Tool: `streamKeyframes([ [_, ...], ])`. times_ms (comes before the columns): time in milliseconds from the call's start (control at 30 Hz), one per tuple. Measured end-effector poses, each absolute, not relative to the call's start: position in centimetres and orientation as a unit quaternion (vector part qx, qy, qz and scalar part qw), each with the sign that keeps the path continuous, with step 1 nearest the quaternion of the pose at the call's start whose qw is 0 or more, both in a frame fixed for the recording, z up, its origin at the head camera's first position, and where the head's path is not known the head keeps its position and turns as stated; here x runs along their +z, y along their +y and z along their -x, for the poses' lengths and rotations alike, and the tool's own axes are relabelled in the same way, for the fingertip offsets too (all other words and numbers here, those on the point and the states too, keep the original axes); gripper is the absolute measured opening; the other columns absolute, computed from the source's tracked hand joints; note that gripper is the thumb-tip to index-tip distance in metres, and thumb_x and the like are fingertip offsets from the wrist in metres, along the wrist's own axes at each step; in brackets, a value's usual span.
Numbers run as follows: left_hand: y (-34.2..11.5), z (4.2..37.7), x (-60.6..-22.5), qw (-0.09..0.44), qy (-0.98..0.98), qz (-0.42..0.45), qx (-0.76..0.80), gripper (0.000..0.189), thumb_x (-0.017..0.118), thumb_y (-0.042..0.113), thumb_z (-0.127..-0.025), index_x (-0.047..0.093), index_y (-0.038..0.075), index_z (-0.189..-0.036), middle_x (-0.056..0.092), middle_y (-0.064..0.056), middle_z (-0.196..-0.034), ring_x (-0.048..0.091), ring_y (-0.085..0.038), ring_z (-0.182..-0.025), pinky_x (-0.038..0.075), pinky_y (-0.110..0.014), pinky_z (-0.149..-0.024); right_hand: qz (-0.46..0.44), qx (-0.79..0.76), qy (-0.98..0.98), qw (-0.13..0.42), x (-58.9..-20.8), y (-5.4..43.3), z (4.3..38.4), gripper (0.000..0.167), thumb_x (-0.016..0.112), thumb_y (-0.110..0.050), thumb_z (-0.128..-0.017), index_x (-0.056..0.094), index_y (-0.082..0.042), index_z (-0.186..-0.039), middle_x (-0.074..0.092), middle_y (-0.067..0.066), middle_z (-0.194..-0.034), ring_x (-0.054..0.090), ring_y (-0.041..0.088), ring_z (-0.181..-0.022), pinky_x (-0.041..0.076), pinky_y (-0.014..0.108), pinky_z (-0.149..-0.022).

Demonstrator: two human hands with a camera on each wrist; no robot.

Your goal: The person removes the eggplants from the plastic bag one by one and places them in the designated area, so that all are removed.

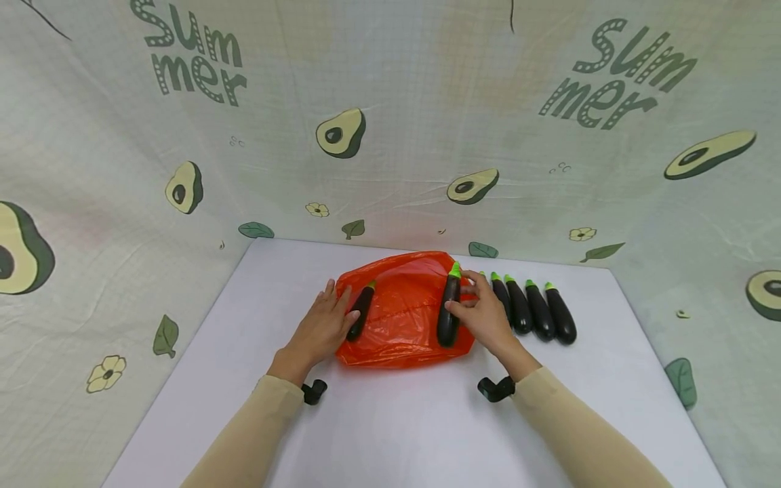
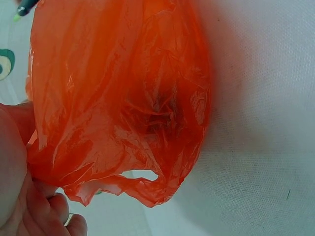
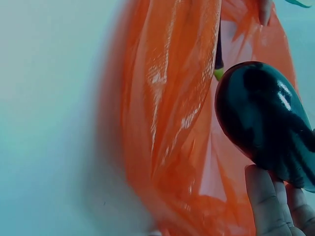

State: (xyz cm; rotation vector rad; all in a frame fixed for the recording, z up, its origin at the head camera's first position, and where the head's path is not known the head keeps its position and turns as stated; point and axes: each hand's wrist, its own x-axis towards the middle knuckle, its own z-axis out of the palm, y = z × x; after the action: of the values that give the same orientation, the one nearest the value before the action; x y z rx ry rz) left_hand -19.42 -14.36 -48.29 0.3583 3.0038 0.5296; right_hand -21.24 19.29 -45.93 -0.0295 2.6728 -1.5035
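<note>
A red plastic bag (image 1: 399,332) lies with its mouth spread on the white table. My left hand (image 1: 320,325) holds the bag's left edge; in the left wrist view the bag's film (image 2: 98,123) runs between thumb and curled fingers. One dark eggplant (image 1: 361,313) with a green stem lies inside the bag, beside that hand. Over the bag's right side, my right hand (image 1: 486,317) grips another eggplant (image 1: 448,313), stem pointing away from me. The right wrist view shows the rounded end of this glossy eggplant (image 3: 261,113) above the bag's opening, fingers beneath it.
Several more eggplants (image 1: 539,312) lie in a row to the right of the bag, stems toward the back, one partly hidden behind my right hand. A printed cloth backdrop (image 1: 403,149) rises behind and beside the white table (image 1: 403,434).
</note>
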Motion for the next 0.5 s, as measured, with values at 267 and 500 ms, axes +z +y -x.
streamKeyframes([
  [267, -14.4, 19.4, -48.6, 0.040, 0.977, -0.118, 0.171, 0.072, 0.048, 0.044, -0.112, 0.024, 0.006, -0.168, 0.020, -0.021, -0.174, 0.004, -0.036, -0.165, 0.015, -0.054, -0.132, 0.007, -0.478, 0.878, 0.028, -46.0, 21.2, 20.5, 0.076, 0.074, -0.025, -0.097, 0.034, -0.018, -0.162, 0.058, 0.022, -0.146, 0.067, 0.038, -0.117, 0.065, 0.045, -0.086],
  [500, -14.4, 19.5, -48.6, 0.038, 0.977, -0.122, 0.170, 0.071, 0.047, 0.044, -0.112, 0.024, 0.006, -0.168, 0.020, -0.021, -0.174, 0.005, -0.036, -0.165, 0.014, -0.053, -0.132, -0.004, -0.466, 0.884, 0.021, -46.0, 22.8, 20.0, 0.077, 0.075, -0.025, -0.098, 0.034, -0.017, -0.163, 0.056, 0.024, -0.147, 0.066, 0.040, -0.120, 0.066, 0.042, -0.085],
])
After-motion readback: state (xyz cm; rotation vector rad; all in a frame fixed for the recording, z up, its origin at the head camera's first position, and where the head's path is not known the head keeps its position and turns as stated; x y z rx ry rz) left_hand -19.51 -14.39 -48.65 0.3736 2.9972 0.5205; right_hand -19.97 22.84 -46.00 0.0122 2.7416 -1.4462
